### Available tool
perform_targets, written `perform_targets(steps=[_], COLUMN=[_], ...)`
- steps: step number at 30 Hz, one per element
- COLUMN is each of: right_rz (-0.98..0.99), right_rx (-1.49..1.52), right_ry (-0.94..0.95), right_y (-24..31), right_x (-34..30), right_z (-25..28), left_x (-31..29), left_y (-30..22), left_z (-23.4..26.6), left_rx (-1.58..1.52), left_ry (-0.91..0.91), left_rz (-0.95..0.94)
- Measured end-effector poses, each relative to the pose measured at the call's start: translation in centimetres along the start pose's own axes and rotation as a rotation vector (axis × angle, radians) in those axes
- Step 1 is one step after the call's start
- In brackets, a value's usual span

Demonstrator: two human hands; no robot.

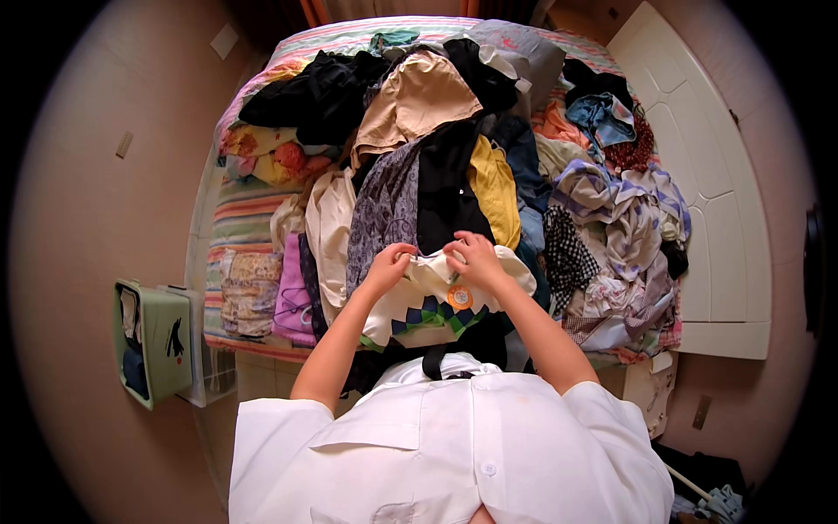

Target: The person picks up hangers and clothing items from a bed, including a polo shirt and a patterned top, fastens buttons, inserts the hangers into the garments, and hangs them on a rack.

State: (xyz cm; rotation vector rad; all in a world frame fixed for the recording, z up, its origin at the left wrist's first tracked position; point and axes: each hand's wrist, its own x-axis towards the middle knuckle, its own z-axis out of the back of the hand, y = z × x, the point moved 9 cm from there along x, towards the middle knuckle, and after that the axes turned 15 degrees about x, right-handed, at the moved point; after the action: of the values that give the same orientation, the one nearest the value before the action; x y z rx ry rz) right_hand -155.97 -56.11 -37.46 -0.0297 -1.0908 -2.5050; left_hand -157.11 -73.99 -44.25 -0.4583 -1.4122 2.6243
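A white garment (421, 295) with a green and navy checkered band and a round orange patch hangs in front of me at the near edge of the bed. My left hand (389, 267) pinches its upper edge on the left. Close by on the right, my right hand (476, 264) has its fingers bent over the same edge. A thin dark line shows between the hands, too small to make out. Just beyond them lie a grey patterned cloth (384, 210), a black garment (447, 196) and a yellow garment (494, 188).
Clothes cover much of the striped bed (229, 205). Beige shorts (423, 96) lie farther back. On the left are a folded patterned stack (251, 293) and a purple garment (295, 293). A green bin (166, 349) stands on the floor left. A white panel (703, 201) borders the right side.
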Motion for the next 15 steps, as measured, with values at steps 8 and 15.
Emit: perform_targets(steps=[8,15], right_rz=[-0.409,-0.585], right_rx=[0.283,0.224], right_ry=[0.26,0.385], right_y=[-3.2,-6.0], right_x=[-0.4,-2.9], right_z=[-2.4,-2.6], left_x=[3.2,3.8], left_y=[6.4,2.0], left_z=[-2.0,-3.8], left_rx=[0.273,0.129], left_ry=[0.034,0.215], left_rz=[0.169,0.125])
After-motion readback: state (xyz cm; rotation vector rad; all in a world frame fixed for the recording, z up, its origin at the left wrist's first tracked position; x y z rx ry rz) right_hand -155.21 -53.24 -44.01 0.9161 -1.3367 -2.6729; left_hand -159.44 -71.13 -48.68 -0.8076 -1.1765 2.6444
